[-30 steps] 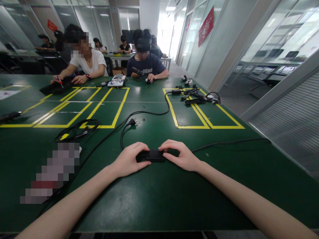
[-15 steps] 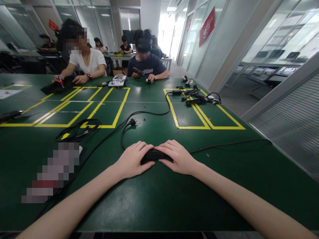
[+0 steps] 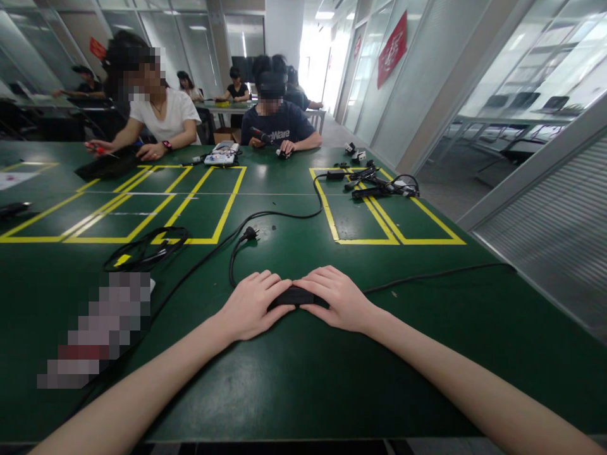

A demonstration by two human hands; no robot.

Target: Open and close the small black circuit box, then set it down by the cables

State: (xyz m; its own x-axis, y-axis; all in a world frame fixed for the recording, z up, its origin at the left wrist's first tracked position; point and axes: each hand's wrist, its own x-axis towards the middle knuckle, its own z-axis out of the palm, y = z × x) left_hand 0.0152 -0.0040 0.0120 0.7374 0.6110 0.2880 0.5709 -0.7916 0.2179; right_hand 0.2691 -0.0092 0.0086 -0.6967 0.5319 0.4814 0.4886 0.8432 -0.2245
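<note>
Both hands curl in on a slim black rectangular plastic box at the near middle of a dark green table. Left hand: half closed, fingers along the far edge, thumb along the near edge, box end in between. Right hand: same pinch, mirrored, other end. Index tips almost meet at the far edge; a gap stays between the thumbs. Can't tell if the box rests on the table or sits slightly raised.

Change: a second ago the hands were looser and further apart, more of the box showing; now drawn together, less of it visible. Over the last half second, hardly any shift. Reads as a firmer two-handed hold, box kept steady.

Black cable with a two-pin plug loops just beyond the left hand; thin black cable runs off from beside the right. Joins to the box hidden.

Left: coiled black cable with a yellow tag, pixelated pale item. Far right: tangle of black cables over yellow tape rectangles. Co-worker in a white top across the table, holding something red.
</note>
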